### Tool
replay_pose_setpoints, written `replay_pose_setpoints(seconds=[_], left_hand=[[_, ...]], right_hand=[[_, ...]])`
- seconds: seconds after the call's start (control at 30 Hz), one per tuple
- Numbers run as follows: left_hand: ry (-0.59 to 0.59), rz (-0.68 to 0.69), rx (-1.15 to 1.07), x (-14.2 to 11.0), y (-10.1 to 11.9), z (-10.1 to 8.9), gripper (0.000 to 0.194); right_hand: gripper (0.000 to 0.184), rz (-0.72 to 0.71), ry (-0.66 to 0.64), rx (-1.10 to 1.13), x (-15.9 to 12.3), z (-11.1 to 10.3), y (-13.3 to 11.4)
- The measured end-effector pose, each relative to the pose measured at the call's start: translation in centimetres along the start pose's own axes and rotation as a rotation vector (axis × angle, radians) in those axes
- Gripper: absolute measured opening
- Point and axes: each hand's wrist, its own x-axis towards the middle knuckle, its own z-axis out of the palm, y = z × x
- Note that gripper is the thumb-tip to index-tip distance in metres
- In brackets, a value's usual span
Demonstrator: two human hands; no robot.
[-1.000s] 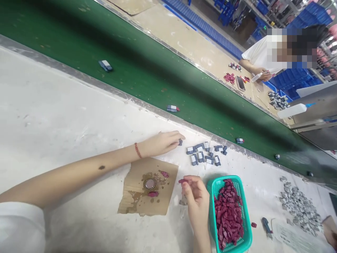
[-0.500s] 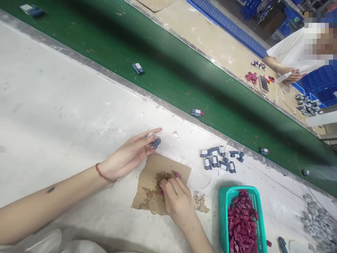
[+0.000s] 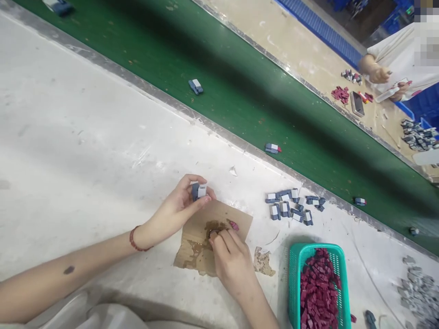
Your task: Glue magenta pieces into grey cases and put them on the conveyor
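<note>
Head view — left fingers (image 3: 202,201) pinch a blue-white piece (image 3: 199,191); right fingers (image 3: 213,235) closed, contents hidden.

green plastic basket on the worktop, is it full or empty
Full or nearly so: dark red small pieces are heaped inside the green plastic basket, though its near end is cut off by the picture's edge.

Green belt (image 3: 219,103) — pale worktop (image 3: 85,151)
</note>
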Motion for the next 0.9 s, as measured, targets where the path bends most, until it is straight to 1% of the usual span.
replay_pose_setpoints(seconds=[0.07, 0.17, 0.27, 0.33, 0.37, 0.43, 0.5, 0.57, 0.67, 0.73, 0.8, 0.9], left_hand=[[0.023, 0.027, 0.129, -0.1, -0.2, -0.1, 0.026], [0.003, 0.076, 0.374, -0.2, -0.3, -0.3, 0.020], [-0.037, 0.215, 0.557, -0.3, -0.3, -0.5, 0.018], [-0.060, 0.299, 0.625, -0.4, -0.4, -0.6, 0.022], [-0.068, 0.314, 0.652, -0.5, -0.6, -0.6, 0.024], [-0.051, 0.304, 0.677, -0.6, -1.0, -0.6, 0.030], [-0.039, 0.268, 0.669, -0.8, -1.4, -0.6, 0.033], [-0.061, 0.257, 0.641, -0.9, -1.6, -0.5, 0.032], [-0.168, 0.309, 0.618, -1.1, -1.4, -0.3, 0.031], [-0.267, 0.350, 0.619, -1.2, -1.3, -0.2, 0.034], [-0.374, 0.369, 0.626, -1.3, -1.3, -0.1, 0.037], [-0.497, 0.374, 0.629, -1.3, -1.7, -0.1, 0.039]], right_hand=[[0.029, 0.026, 0.012, 0.007, 0.0, -0.1, 0.0], [0.029, 0.032, -0.015, 0.026, 0.0, -0.2, 0.0], [0.030, 0.024, -0.004, 0.008, 0.0, -0.1, -0.2], [0.031, 0.046, 0.004, 0.003, 0.0, -0.1, -0.2], [0.031, 0.056, 0.001, 0.015, 0.1, -0.1, -0.2], [0.030, 0.062, -0.011, 0.081, 0.1, -0.1, -0.1], [0.028, 0.083, 0.010, 0.218, 0.0, -0.2, 0.1], [0.022, 0.165, 0.073, 0.419, -0.1, -0.3, 0.4], [0.012, 0.383, 0.208, 0.715, -0.5, -0.5, 1.0], [0.008, 0.502, 0.288, 0.867, -0.8, -0.5, 1.3], [0.009, 0.561, 0.349, 1.003, -0.9, -0.3, 1.5], [0.008, 0.570, 0.403, 1.127, -0.8, -0.1, 1.5]])
